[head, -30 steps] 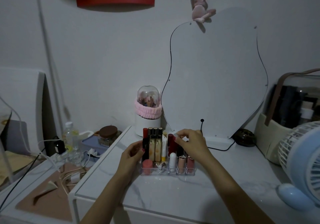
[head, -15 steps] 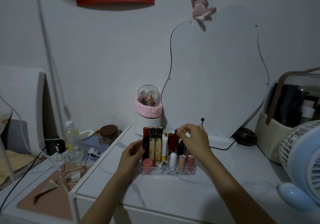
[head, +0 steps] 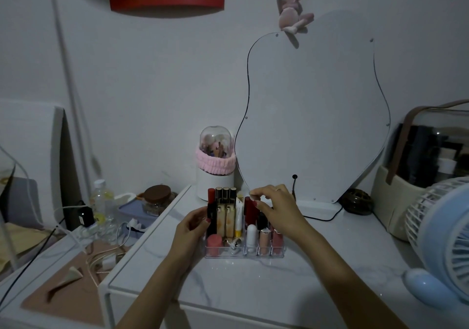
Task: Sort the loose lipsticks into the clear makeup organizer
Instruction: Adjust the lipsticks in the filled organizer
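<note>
The clear makeup organizer (head: 241, 254) stands on the white marble table, filled with several upright lipsticks and tubes. My left hand (head: 191, 229) grips the organizer's left side, thumb against a black tube. My right hand (head: 276, 209) hovers over the right rear compartments, fingertips pinching the top of a dark red lipstick (head: 250, 210) that stands in the organizer. A white lipstick (head: 251, 234) and pink ones (head: 277, 239) fill the front row.
A curved mirror (head: 312, 115) leans at the back, a domed brush holder (head: 215, 166) to its left. A blue fan (head: 441, 239) and a cosmetics case (head: 431, 156) stand at the right. Cables, a bottle and a jar crowd the lower left surface.
My right hand has shifted slightly back and up over the rear row, now pinching the dark red lipstick's top. My left hand stays on the organizer's left side.
</note>
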